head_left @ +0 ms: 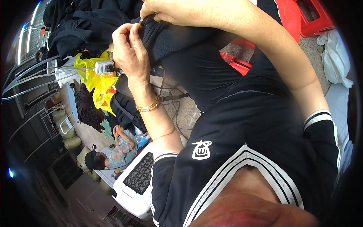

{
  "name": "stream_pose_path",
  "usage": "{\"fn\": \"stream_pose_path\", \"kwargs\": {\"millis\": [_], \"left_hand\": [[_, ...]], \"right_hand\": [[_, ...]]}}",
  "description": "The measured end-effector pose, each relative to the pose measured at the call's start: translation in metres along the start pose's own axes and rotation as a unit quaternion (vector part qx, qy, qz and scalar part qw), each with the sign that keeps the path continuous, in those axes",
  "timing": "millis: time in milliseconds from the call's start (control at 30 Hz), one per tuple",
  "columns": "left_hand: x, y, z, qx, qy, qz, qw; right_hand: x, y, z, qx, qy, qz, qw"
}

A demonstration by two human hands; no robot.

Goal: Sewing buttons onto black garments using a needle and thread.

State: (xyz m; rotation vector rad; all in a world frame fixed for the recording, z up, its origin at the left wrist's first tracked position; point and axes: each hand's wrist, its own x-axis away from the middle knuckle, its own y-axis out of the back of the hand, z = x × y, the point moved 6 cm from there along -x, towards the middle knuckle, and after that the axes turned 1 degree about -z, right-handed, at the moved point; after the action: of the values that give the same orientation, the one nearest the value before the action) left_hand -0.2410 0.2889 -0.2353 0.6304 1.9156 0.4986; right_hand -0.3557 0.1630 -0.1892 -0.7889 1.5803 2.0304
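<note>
Both of my hands meet near the top of the picture, above a black knitted garment (155, 39) that lies over my lap. My left hand (130, 53) is closed, thumb and forefinger pinched together at a tiny dark, partly shiny thing (141, 22). Close against those fingertips is my right hand (166, 11), also closed, with its thumb and finger bent toward the same spot. What exactly the fingers hold is too small to make out. The upper edge of the picture cuts off part of my right hand.
A heap of black garments (87, 28) fills the upper left. Beside my left wrist hang a white power socket (103, 67) with cables and a yellow plastic bag (99, 94). Another person (117, 153) works at lower left. Red plastic stools (319, 19) stand at upper right.
</note>
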Motion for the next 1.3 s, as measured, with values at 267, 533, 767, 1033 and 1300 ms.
{"fn": "stream_pose_path", "kwargs": {"millis": [267,533,767,1033,1300], "left_hand": [[-0.003,0.002,-0.007,-0.023,0.003,0.013,1.0],[-0.005,-0.001,0.0,0.153,0.091,-0.04,0.983],[-0.004,0.01,-0.019,0.143,0.145,0.031,0.979],[0.008,0.002,-0.035,0.007,0.042,0.134,0.99],[0.024,0.096,-0.107,0.469,-0.058,-0.107,0.875]], "right_hand": [[-0.002,-0.004,0.007,0.067,-0.017,0.041,0.997],[0.005,0.013,-0.001,-0.031,-0.067,0.039,0.997],[0.082,0.022,-0.082,-0.41,-0.276,-0.082,0.865],[0.214,-0.079,-0.163,-0.424,-0.585,-0.009,0.691],[0.148,-0.073,-0.157,-0.399,-0.542,-0.021,0.739]]}}
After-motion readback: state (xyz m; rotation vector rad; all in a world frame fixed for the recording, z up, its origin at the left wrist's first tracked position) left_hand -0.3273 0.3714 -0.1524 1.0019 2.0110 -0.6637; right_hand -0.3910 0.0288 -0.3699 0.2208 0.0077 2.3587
